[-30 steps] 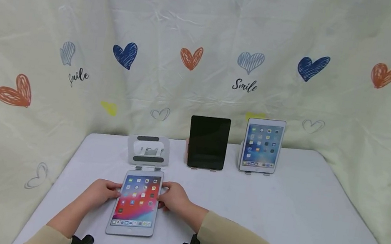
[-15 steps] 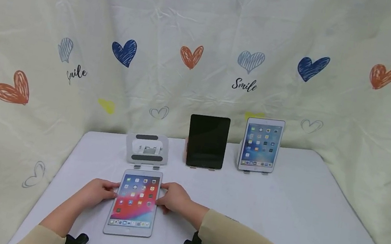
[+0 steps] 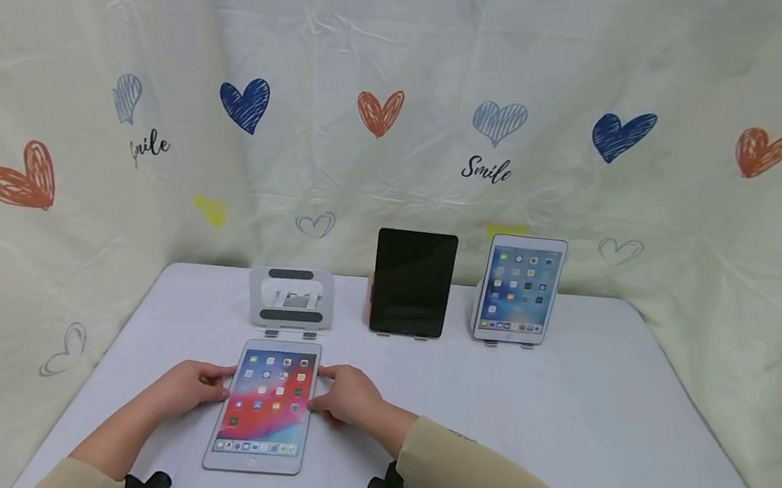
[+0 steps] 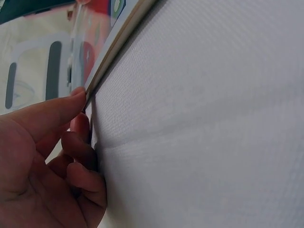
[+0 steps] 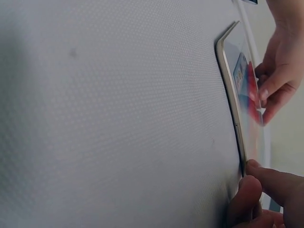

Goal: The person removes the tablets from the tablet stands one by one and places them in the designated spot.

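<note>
A white tablet (image 3: 264, 406) with a lit red and blue home screen lies face up on the white table, just in front of a grey tablet stand (image 3: 288, 315). My left hand (image 3: 187, 389) holds its left edge; in the left wrist view the thumb (image 4: 76, 95) is at the rim, the other fingers curled beneath. On the opposite edge my right hand (image 3: 349, 396) grips the tablet. The right wrist view shows that thumb (image 5: 254, 165) on the rim and the tablet's side (image 5: 232, 97) close over the cloth.
A black tablet (image 3: 411, 282) with a dark screen leans on a stand at the back. To its right another white tablet (image 3: 521, 289) stands propped with a blue screen. Behind the table (image 3: 522, 432) hangs a heart-printed curtain (image 3: 439, 23).
Everything in the head view has drifted slightly left. Both hands keep the same hold, and the tablet stays in nearly the same place before the stand.
</note>
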`<action>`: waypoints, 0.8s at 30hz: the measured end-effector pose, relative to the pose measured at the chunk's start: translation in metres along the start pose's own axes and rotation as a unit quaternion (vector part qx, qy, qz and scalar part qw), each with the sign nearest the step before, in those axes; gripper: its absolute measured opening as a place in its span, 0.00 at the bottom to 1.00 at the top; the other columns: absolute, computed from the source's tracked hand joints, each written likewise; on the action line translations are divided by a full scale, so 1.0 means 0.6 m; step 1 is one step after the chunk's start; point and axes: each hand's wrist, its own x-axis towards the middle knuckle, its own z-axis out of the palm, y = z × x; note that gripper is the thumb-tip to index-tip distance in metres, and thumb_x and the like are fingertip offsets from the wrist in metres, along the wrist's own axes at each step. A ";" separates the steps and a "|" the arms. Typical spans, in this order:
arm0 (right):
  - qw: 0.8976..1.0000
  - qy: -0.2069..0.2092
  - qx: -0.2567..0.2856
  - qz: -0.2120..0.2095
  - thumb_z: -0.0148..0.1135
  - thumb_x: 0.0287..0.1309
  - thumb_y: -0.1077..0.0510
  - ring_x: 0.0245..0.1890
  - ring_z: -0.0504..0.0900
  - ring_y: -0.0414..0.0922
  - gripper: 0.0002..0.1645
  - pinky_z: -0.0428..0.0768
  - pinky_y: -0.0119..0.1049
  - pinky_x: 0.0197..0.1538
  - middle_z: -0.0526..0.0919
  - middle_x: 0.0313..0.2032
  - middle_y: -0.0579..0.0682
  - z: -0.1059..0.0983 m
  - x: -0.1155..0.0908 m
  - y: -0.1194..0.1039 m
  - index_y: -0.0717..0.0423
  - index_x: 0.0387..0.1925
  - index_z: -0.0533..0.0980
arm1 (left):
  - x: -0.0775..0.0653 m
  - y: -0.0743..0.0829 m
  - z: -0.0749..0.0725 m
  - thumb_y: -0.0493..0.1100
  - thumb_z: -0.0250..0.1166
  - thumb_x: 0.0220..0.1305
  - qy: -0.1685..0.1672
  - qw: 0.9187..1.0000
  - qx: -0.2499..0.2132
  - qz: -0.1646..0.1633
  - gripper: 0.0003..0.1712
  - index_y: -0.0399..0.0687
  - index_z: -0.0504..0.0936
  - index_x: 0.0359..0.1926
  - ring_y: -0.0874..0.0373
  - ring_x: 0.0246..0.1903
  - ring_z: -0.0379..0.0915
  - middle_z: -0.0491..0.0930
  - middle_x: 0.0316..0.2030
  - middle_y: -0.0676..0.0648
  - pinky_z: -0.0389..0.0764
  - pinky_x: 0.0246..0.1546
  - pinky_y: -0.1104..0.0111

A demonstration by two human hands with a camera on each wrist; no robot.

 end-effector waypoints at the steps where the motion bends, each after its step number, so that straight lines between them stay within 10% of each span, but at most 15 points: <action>1: 1.000 -0.001 -0.003 -0.001 0.76 0.52 0.51 0.14 0.75 0.45 0.39 0.73 0.32 0.23 0.78 0.22 0.50 0.000 -0.001 0.000 0.47 0.66 0.74 | 0.000 0.000 0.000 0.44 0.70 0.62 0.000 1.000 0.001 -0.001 0.28 0.41 0.78 0.63 0.53 0.40 0.69 0.76 0.32 0.47 0.75 0.36 0.64; 17: 1.000 -0.004 -0.026 -0.016 0.75 0.54 0.50 0.16 0.76 0.46 0.39 0.74 0.34 0.24 0.76 0.25 0.49 -0.006 -0.007 -0.003 0.48 0.67 0.72 | -0.010 0.012 0.007 0.41 0.69 0.63 0.023 1.000 0.005 -0.014 0.26 0.41 0.79 0.61 0.51 0.42 0.70 0.77 0.35 0.48 0.75 0.39 0.63; 24: 0.999 0.006 -0.019 -0.031 0.74 0.55 0.50 0.16 0.76 0.46 0.39 0.75 0.34 0.26 0.76 0.24 0.48 -0.009 -0.007 0.003 0.51 0.67 0.71 | -0.012 0.015 0.009 0.47 0.65 0.67 0.043 0.999 0.013 -0.030 0.25 0.40 0.79 0.61 0.35 0.58 0.69 0.77 0.56 0.33 0.76 0.53 0.46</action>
